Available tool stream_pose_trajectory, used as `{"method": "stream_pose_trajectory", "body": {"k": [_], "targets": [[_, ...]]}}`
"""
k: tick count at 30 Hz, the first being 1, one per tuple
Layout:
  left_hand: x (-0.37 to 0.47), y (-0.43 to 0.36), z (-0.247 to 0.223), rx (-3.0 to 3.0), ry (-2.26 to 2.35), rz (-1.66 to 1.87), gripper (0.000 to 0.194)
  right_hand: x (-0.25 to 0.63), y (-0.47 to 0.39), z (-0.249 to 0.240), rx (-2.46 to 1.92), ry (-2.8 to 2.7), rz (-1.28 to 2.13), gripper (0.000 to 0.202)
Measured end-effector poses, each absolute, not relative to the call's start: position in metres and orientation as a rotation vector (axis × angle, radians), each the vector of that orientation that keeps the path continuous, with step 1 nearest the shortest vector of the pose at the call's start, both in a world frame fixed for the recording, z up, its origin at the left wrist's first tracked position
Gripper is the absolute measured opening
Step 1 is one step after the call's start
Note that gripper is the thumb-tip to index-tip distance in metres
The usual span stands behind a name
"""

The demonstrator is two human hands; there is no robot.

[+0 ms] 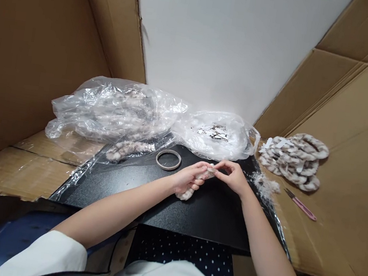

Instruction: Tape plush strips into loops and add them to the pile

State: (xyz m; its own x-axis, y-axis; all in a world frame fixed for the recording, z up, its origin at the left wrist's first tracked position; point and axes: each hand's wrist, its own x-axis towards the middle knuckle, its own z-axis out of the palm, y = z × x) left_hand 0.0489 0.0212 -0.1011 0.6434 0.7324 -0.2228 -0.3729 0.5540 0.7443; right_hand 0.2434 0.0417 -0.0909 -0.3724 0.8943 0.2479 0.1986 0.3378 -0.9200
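Note:
My left hand (189, 178) is wrapped round a fluffy cream-and-brown furry strip (184, 195), whose lower end pokes out beneath my fingers. Close on the right, my right hand (232, 176) pinches at the strip's upper end, where a small whitish bit shows between the fingertips. The two hands nearly touch above the black tabletop (123, 189). Most of the strip is hidden inside my left fist. Just left of my hands, a roll of tape (168, 160) lies flat on the table.
Behind are a clear plastic bag (113, 110) of furry pieces and a bag of small white tags (216, 133). To the right lie furry loops (293, 159) with white tags, a tuft of loose fluff (265, 186) and a pink-handled tool (300, 204). Cardboard walls (357, 133) stand at both sides.

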Motion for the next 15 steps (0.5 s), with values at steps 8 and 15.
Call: {"method": "stream_pose_trajectory", "body": {"k": [8, 15], "targets": [[0.0499, 0.0223, -0.0991, 0.734, 0.672, 0.586, 0.025, 0.2377, 0.0373, -0.0922, -0.981, -1.807, 1.032, 0.008], [0.0419, 0.0276, -0.0958, 0.689, 0.478, 0.473, 0.034, 0.236, 0.0342, -0.0924, -0.946, -1.832, 1.074, 0.008]]}}
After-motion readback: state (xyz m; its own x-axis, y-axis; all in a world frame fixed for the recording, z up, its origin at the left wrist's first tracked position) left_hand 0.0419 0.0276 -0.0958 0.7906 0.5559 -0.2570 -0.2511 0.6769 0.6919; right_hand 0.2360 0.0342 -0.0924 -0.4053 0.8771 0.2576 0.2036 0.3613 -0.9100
